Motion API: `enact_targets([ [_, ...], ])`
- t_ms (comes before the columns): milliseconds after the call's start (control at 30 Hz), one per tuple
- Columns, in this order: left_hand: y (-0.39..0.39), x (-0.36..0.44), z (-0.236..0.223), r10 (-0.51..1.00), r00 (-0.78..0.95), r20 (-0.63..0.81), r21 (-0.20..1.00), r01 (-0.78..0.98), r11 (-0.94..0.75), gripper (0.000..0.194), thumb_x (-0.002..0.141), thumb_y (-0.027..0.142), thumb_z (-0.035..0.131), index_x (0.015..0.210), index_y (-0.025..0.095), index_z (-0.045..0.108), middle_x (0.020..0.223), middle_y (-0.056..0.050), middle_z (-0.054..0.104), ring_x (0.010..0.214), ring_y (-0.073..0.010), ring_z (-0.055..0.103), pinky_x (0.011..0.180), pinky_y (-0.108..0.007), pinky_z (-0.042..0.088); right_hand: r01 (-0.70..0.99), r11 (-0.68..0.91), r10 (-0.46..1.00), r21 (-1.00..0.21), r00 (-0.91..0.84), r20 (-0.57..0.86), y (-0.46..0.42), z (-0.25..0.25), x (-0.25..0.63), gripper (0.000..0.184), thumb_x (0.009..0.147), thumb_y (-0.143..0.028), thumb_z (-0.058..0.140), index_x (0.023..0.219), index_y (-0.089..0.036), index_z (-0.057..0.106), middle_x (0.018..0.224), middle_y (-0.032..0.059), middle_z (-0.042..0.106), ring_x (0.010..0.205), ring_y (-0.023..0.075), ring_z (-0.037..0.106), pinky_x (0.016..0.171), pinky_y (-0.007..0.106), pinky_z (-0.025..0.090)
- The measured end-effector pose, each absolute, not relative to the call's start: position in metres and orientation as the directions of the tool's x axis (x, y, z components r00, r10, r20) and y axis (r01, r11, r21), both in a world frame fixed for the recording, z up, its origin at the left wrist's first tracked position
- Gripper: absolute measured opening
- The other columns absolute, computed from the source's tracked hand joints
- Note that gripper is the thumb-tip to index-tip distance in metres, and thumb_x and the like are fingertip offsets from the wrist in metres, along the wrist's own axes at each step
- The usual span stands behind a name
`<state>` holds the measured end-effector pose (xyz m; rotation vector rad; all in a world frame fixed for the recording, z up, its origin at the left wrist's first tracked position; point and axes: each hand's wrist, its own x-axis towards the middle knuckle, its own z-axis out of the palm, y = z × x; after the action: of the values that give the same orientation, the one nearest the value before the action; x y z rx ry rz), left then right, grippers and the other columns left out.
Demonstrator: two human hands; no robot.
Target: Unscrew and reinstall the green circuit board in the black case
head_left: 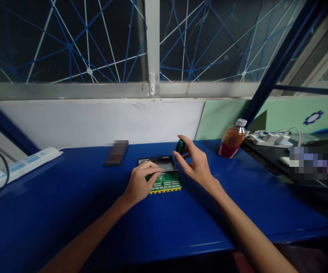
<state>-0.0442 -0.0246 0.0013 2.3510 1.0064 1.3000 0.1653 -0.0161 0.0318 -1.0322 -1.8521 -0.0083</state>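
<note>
A green circuit board [167,183] with a gold-toothed front edge lies on the blue table [67,212], partly on a dark shallow tray [164,162]. My left hand [141,182] rests on the board's left part, fingers curled and pressing down on it. My right hand [194,161] is held above the board's right side, fingers pinched round the green and black handle of a small screwdriver [180,146]. Its thin shaft points down at the board.
A dark phone-like slab [116,153] lies behind left of the board. A white power strip [19,167] runs along the left. A bottle of orange drink [232,141] stands at the right, beside a black side shelf with another power strip [269,138].
</note>
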Motion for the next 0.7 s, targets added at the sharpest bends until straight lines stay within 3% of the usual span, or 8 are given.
enact_targets([
  [167, -0.0246, -0.044, -0.0015, 0.706, 0.348, 0.616, 0.553, 0.447, -0.703, 0.017, 0.085, 0.016, 0.058, 0.096, 0.018, 0.072, 0.086, -0.006, 0.069, 0.078, -0.0168, 0.063, 0.072, -0.03, 0.05, 0.606, 0.674, 0.643, -0.421, -0.203, 0.738, -0.0159, 0.0326, 0.1658, 0.051, 0.091, -0.03, 0.047, 0.14, -0.02, 0.036, 0.097, 0.0067, 0.062, 0.073, 0.0161, 0.059, 0.069, 0.032, 0.055],
  [300, -0.0246, -0.0441, -0.0032, 0.698, 0.356, 0.621, 0.547, 0.441, -0.711, 0.016, 0.086, 0.016, 0.058, 0.09, 0.019, 0.073, 0.085, -0.006, 0.069, 0.078, -0.0165, 0.064, 0.071, -0.03, 0.051, 0.617, 0.663, 0.647, -0.425, -0.186, 0.739, -0.0167, 0.0346, 0.1657, 0.048, 0.089, -0.032, 0.051, 0.135, -0.022, 0.042, 0.087, 0.0043, 0.061, 0.068, 0.016, 0.057, 0.069, 0.033, 0.055],
  [700, -0.0246, -0.0449, -0.0008, 0.689, 0.379, 0.618, 0.521, 0.459, -0.72, 0.018, 0.086, 0.014, 0.057, 0.092, 0.019, 0.073, 0.085, -0.005, 0.068, 0.077, -0.0154, 0.063, 0.069, -0.027, 0.05, 0.6, 0.654, 0.678, -0.46, -0.197, 0.708, -0.0154, 0.034, 0.1658, 0.052, 0.09, -0.032, 0.046, 0.14, -0.024, 0.035, 0.105, 0.0088, 0.062, 0.074, 0.0174, 0.06, 0.07, 0.035, 0.056],
])
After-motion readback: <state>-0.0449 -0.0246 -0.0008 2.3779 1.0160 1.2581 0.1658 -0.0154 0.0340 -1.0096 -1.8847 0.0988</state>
